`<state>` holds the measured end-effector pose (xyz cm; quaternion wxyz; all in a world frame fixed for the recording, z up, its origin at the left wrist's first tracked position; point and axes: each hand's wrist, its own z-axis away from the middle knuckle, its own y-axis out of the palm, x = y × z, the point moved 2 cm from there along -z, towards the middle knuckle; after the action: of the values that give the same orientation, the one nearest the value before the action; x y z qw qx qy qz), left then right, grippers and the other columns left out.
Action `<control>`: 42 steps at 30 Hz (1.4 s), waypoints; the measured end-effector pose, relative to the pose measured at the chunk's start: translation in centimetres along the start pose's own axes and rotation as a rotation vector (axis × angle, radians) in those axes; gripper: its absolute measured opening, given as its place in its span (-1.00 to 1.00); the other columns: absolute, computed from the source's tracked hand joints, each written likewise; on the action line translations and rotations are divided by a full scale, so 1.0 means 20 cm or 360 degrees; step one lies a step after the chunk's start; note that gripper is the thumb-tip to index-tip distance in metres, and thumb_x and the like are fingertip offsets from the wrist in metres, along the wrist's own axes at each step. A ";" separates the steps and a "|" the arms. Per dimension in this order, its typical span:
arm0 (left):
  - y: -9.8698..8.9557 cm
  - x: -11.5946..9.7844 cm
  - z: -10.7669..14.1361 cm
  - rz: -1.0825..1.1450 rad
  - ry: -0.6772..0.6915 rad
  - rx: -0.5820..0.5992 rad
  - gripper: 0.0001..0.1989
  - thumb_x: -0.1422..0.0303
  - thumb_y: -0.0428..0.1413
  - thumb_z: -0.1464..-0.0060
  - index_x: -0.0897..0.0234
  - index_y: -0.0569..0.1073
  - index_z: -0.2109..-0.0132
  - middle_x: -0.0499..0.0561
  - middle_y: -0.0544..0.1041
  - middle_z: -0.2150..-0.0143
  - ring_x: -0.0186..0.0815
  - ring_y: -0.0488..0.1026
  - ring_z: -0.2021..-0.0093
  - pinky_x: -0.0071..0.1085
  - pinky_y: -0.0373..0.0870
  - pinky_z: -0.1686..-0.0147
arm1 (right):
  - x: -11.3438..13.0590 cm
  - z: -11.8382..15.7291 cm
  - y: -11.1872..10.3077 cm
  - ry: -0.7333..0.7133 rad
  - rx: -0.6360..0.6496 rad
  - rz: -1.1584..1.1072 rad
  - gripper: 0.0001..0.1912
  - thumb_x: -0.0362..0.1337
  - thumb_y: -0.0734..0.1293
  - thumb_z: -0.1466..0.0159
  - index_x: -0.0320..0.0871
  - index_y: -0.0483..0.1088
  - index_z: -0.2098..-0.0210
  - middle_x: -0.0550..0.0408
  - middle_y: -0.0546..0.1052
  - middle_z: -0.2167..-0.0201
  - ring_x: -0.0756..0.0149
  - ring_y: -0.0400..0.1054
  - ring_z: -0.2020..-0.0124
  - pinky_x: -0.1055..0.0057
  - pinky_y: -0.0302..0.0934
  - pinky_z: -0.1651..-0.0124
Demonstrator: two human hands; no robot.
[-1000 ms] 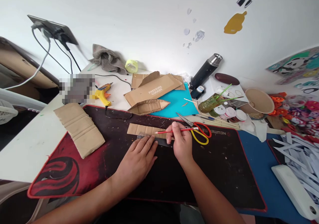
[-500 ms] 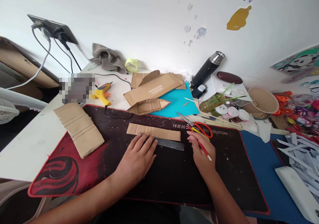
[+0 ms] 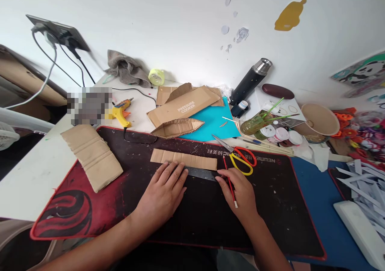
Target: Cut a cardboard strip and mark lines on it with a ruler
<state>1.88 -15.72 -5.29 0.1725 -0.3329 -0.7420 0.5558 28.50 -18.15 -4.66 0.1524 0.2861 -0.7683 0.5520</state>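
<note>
A narrow cardboard strip (image 3: 189, 159) lies across the black mouse mat, with a dark metal ruler (image 3: 201, 174) along its near edge. My left hand (image 3: 167, 190) presses flat over the ruler's left part, fingers outstretched, fingertips reaching the strip's edge. In my right hand (image 3: 242, 188) is a red pencil (image 3: 234, 196), its white end pointing toward me and its tip pointing away. The right thumb and index finger are at the ruler's right end. Just beyond that hand rest scissors (image 3: 231, 149) with one red and one yellow handle loop, blades apart.
A cardboard boat-like shape (image 3: 179, 129) stands on blue paper (image 3: 218, 122) behind the strip. At left are a cardboard panel (image 3: 93, 156) and a yellow glue gun (image 3: 120, 113). A black flask (image 3: 249, 82) and several jars (image 3: 281, 134) stand at right, near paper strips (image 3: 365, 182).
My right hand has moved left and slightly nearer, from beside the scissors to the ruler's right end, still with the pencil. My left hand stays on the ruler. The view has shifted slightly.
</note>
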 end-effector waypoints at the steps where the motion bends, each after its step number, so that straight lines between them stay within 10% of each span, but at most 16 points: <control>1: 0.00 0.00 0.00 0.0004 -0.0004 -0.0002 -0.59 0.28 0.04 -0.51 0.35 0.59 -0.31 0.19 0.60 -0.36 0.05 0.51 -0.35 0.04 0.32 -0.44 | 0.00 0.00 0.00 0.0012 0.0000 0.0002 -0.89 -0.23 0.39 -0.55 -0.06 0.57 0.00 0.01 0.64 0.19 0.13 0.60 0.19 0.26 0.46 0.12; 18: 0.00 -0.01 0.01 0.0017 -0.0020 -0.0023 -0.59 0.29 0.01 -0.52 0.36 0.59 -0.29 0.18 0.59 -0.37 0.05 0.48 -0.37 0.01 0.32 -0.40 | -0.01 0.00 0.03 0.0079 0.0131 -0.0073 -0.92 -0.19 0.43 -0.52 -0.03 0.56 0.08 0.02 0.60 0.20 0.13 0.55 0.23 0.26 0.41 0.16; 42: -0.05 -0.05 -0.14 0.0032 0.0103 -0.0105 -0.58 0.33 0.04 -0.50 0.32 0.50 -0.37 0.22 0.49 -0.47 0.01 0.44 -0.44 -0.06 0.38 -0.39 | -0.13 -0.02 -0.07 0.0940 -0.0297 -0.1055 -0.75 -0.06 0.55 -0.35 -0.07 0.52 0.24 0.19 0.52 0.51 0.28 0.43 0.47 0.35 0.35 0.30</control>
<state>4.11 -14.65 -3.30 0.1797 -0.3636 -0.7505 0.5218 31.44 -17.43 -4.95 0.5586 0.3320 -0.6053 0.4598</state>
